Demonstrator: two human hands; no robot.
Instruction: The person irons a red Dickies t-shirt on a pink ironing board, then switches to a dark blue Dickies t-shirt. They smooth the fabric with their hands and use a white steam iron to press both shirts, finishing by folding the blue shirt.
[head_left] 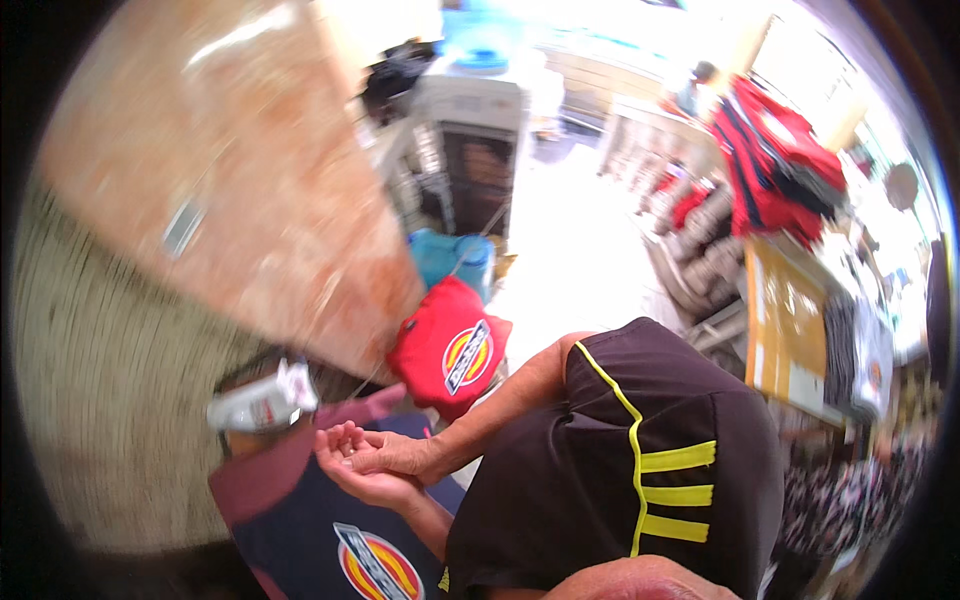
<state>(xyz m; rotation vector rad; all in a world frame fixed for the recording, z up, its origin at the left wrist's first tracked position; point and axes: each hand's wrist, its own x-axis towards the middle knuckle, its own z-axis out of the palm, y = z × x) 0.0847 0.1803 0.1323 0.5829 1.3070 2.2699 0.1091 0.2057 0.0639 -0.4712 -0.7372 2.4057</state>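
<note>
My left hand (pixel 365 487) is turned palm up, its fingers curled upward. Lying across it, my right hand (pixel 398 455) presses its fingers into the left palm. The hands touch, and a small pale spot shows between the fingers; whether it is an object I cannot make out. Beneath them spreads a navy and maroon fabric piece (pixel 295 510) with a round red-and-yellow patch. Just beyond my right wrist is a bulging red fabric item (pixel 425 355) with a similar patch. A black sleeve with yellow trim (pixel 625 400) covers my right upper arm.
A pinkish marbled tabletop (pixel 270 180) carries a small grey rectangle (pixel 183 228). Left of my hands is a whitish packet (pixel 262 400). Ahead stand a water dispenser (pixel 470 105) and a blue container (pixel 440 258). Right are red garments (pixel 785 160) and a yellow-brown panel (pixel 785 320).
</note>
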